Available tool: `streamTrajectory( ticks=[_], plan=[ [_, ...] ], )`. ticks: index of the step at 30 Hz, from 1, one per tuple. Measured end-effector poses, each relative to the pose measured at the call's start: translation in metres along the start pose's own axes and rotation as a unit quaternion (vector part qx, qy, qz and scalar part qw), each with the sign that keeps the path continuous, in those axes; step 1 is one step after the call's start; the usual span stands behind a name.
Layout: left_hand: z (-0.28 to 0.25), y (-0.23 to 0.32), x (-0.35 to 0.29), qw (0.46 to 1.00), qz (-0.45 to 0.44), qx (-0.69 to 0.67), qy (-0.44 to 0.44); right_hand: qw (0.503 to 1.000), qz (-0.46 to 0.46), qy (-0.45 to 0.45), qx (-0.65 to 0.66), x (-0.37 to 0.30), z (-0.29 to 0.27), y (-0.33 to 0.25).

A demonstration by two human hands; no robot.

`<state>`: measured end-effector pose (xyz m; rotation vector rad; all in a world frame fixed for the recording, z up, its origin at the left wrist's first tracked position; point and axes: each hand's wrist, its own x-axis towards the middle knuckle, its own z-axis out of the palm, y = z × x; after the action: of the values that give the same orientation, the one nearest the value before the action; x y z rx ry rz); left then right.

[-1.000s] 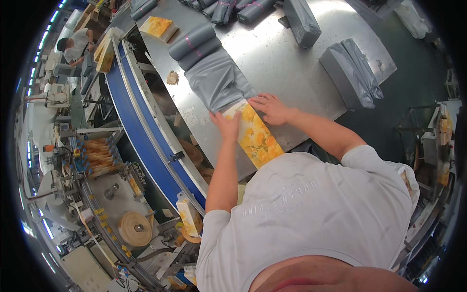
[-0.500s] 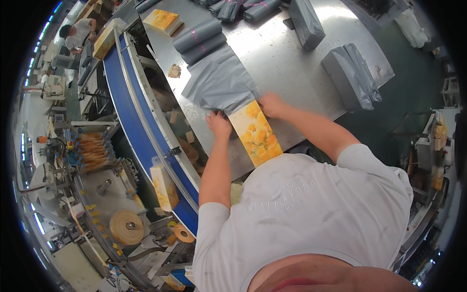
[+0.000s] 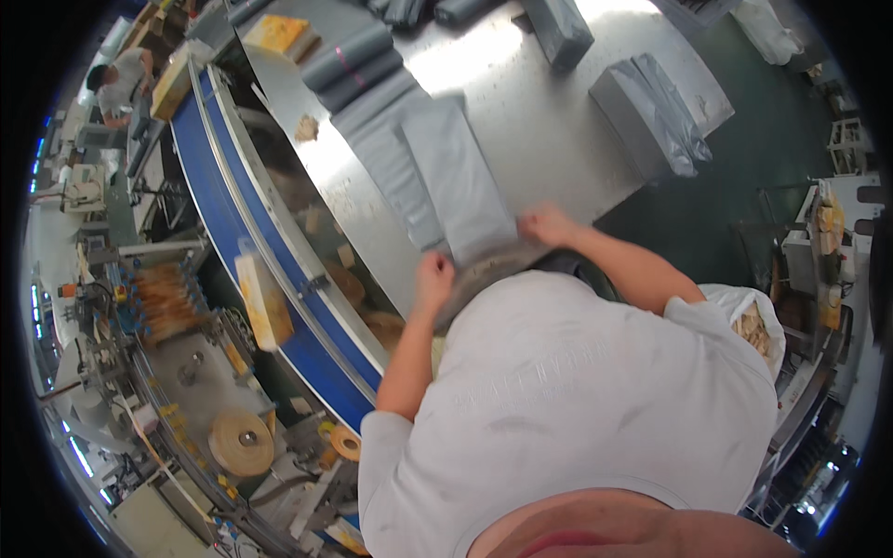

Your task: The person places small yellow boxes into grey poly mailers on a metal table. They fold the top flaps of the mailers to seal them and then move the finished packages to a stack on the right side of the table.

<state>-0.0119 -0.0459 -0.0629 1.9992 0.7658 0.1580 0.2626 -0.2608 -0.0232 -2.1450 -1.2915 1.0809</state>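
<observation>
A grey plastic bag (image 3: pixel 462 186) lies on the metal table, drawn smooth over a long block-shaped bulk, its near end toward my body. The yellow floral pack no longer shows; the bag covers that spot. My left hand (image 3: pixel 433 277) is closed at the bag's near left corner. At the near right corner, my right hand (image 3: pixel 551 225) pinches the edge, slightly blurred. Another flat grey bag (image 3: pixel 386 158) lies along the left side of the filled one, running back to grey rolls (image 3: pixel 352 67).
Left of the metal table (image 3: pixel 549 139) runs a blue conveyor (image 3: pixel 221 172) carrying a yellow-white pack (image 3: pixel 263 296). Grey-wrapped blocks (image 3: pixel 619 121) stand at the table's right. A yellow box (image 3: pixel 279 37) sits far left; another person (image 3: pixel 126 79) works beyond. A white sack (image 3: pixel 749 321) is at right.
The grey bag has come down over the floral pack toward my body. Both hands moved nearer to me with its edge. The conveyor pack shifted up and left in view.
</observation>
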Motion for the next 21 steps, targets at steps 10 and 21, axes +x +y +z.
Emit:
streamTrajectory(
  ticks=[10,21],
  plan=[
    [0.011,0.017,-0.009,0.944,-0.197,-0.263,0.018,0.97,-0.206,0.081,-0.102,0.027,0.038,-0.112],
    [0.026,0.012,-0.022,0.952,-0.14,-0.274,-0.009,0.981,-0.099,0.099,0.132,-0.053,0.076,-0.026]
  ],
)
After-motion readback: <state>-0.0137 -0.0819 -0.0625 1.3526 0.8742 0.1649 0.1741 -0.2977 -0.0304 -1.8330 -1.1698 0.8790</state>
